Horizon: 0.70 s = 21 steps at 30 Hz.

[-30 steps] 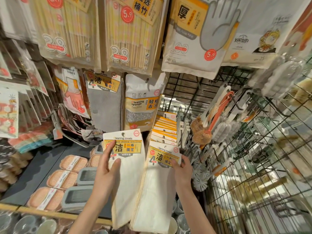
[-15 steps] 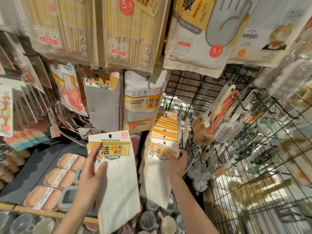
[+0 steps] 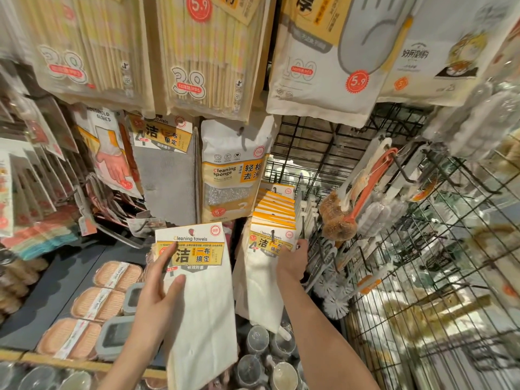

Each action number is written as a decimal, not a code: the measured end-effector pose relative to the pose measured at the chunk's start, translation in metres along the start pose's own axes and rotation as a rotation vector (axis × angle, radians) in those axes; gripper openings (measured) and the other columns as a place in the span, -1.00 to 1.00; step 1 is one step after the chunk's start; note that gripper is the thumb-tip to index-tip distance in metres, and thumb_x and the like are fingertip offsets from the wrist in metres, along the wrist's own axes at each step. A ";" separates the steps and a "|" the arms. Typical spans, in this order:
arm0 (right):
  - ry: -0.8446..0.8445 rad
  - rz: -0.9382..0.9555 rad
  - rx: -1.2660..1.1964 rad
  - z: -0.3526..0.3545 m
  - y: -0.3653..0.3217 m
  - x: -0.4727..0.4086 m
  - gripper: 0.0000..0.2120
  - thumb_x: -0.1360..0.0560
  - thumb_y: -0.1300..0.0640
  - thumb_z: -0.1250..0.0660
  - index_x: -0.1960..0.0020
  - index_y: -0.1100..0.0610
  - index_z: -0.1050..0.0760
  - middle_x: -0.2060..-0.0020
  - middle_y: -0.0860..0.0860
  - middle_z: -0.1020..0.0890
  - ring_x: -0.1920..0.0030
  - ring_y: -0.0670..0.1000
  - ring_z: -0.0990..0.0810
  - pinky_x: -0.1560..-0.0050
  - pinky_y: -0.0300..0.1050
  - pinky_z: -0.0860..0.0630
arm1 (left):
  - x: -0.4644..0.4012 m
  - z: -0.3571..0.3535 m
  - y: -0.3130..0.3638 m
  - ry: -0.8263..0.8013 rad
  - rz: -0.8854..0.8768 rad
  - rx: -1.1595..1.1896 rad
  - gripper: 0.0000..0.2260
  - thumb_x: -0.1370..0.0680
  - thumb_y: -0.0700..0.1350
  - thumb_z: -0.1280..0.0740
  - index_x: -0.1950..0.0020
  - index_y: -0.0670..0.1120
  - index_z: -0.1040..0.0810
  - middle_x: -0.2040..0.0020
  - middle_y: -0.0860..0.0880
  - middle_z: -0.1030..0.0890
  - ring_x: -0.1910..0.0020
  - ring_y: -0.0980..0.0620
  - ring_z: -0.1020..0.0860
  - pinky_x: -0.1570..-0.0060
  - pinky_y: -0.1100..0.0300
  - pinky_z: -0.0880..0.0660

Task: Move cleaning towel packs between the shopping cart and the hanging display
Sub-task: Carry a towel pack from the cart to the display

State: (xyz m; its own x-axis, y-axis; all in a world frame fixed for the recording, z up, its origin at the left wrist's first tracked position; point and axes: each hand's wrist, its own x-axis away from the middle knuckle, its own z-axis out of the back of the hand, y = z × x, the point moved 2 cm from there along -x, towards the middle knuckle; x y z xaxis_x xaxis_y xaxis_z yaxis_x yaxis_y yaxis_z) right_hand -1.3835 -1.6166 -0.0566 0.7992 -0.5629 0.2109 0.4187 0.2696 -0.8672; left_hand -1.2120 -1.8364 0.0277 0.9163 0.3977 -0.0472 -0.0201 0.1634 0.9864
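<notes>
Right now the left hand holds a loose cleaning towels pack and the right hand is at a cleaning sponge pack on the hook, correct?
Not quite. In the head view the right hand is at a hanging cleaning towels pack, not the cleaning sponge pack above it. The left hand does hold a loose towels pack.

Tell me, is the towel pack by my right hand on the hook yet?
On: the hook's prong pokes through the towel pack's header while the right hand holds it.
</notes>
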 end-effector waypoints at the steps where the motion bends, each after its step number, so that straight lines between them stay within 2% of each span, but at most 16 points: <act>1: -0.005 0.006 -0.002 -0.001 -0.001 -0.002 -0.69 -0.50 0.25 -0.26 -0.22 0.09 -0.36 0.03 0.12 -0.61 0.05 0.16 -0.59 0.19 -0.06 -0.44 | 0.000 -0.001 0.000 -0.004 -0.005 0.003 -0.53 -0.57 -0.26 -0.25 -0.41 0.11 -0.33 -0.41 0.15 -0.36 -0.38 0.24 -0.27 -0.36 0.20 -0.19; 7: -0.048 0.017 -0.038 0.007 0.003 -0.002 -0.65 -0.49 0.24 -0.30 -0.25 0.08 -0.37 0.06 0.01 -0.56 0.12 0.04 -0.48 0.12 -0.08 -0.42 | 0.004 -0.009 0.001 -0.019 0.021 0.054 -0.52 -0.57 -0.27 -0.24 -0.38 0.18 -0.33 -0.39 0.19 -0.34 -0.37 0.26 -0.26 -0.36 0.20 -0.18; 9: -0.073 0.022 -0.057 0.013 0.005 -0.002 -0.66 -0.47 0.21 -0.34 -0.23 0.09 -0.40 0.01 0.03 -0.58 0.08 0.06 -0.51 0.07 -0.05 -0.45 | 0.006 -0.013 0.002 -0.020 0.035 0.074 -0.53 -0.58 -0.28 -0.23 -0.38 0.17 -0.33 -0.37 0.22 -0.36 -0.35 0.29 -0.27 -0.34 0.21 -0.18; 11: -0.096 0.024 -0.060 0.020 0.008 -0.003 -0.66 -0.47 0.18 -0.37 -0.21 0.10 -0.41 -0.06 0.08 -0.59 0.04 0.08 -0.53 0.07 -0.04 -0.46 | 0.009 -0.017 0.001 -0.021 0.038 0.092 -0.52 -0.58 -0.28 -0.24 -0.35 0.21 -0.35 -0.32 0.30 -0.37 -0.30 0.40 -0.29 -0.33 0.23 -0.19; 13: -0.099 0.034 -0.064 0.028 0.010 -0.003 -0.66 -0.46 0.17 -0.38 -0.20 0.12 -0.41 -0.07 0.09 -0.58 0.06 0.05 -0.51 0.12 -0.09 -0.41 | 0.011 -0.022 0.001 -0.036 0.025 0.102 -0.52 -0.58 -0.28 -0.24 -0.31 0.25 -0.34 -0.29 0.39 -0.35 -0.23 0.56 -0.27 -0.29 0.29 -0.19; 15: -0.098 0.084 -0.111 0.039 0.010 0.001 -0.67 -0.45 0.17 -0.41 -0.18 0.16 -0.43 -0.07 0.10 -0.56 0.03 0.04 -0.50 0.08 -0.10 -0.41 | 0.012 -0.027 -0.001 -0.050 0.018 0.110 -0.53 -0.58 -0.29 -0.23 -0.33 0.23 -0.34 -0.29 0.38 -0.34 -0.21 0.59 -0.26 -0.23 0.40 -0.20; 17: -0.128 0.149 -0.162 0.051 0.009 0.010 -0.75 -0.46 0.16 -0.40 -0.11 0.12 -0.45 -0.06 0.10 -0.55 -0.04 0.08 -0.53 -0.02 -0.04 -0.47 | 0.013 -0.034 -0.003 -0.058 0.009 0.122 -0.53 -0.58 -0.29 -0.23 -0.34 0.20 -0.34 -0.30 0.36 -0.34 -0.22 0.58 -0.25 -0.17 0.47 -0.23; 19: -0.245 0.179 -0.216 0.063 0.003 0.025 -0.89 -0.50 0.14 -0.36 0.01 0.01 -0.47 -0.01 0.07 -0.56 -0.05 0.11 -0.55 -0.10 0.07 -0.52 | 0.013 -0.041 -0.004 -0.077 0.010 0.142 -0.53 -0.58 -0.28 -0.23 -0.35 0.20 -0.35 -0.28 0.40 -0.35 -0.24 0.56 -0.26 -0.17 0.44 -0.23; 21: -0.439 0.195 -0.248 0.071 -0.009 0.042 -0.89 -0.53 0.12 -0.32 0.02 -0.07 -0.47 0.04 0.03 -0.58 0.01 0.07 -0.57 -0.09 0.11 -0.52 | 0.013 -0.049 -0.006 -0.104 0.014 0.157 -0.53 -0.58 -0.28 -0.24 -0.35 0.20 -0.36 -0.23 0.49 -0.36 -0.23 0.56 -0.28 -0.17 0.43 -0.25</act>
State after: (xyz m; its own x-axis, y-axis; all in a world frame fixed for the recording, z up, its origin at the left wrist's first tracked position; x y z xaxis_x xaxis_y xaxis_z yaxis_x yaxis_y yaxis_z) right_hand -1.3225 -1.5870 -0.0076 0.9794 -0.1265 0.1577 0.1722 0.1138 -0.9785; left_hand -1.2195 -1.7879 0.0134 0.9531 0.3017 -0.0246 0.0218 0.0125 0.9997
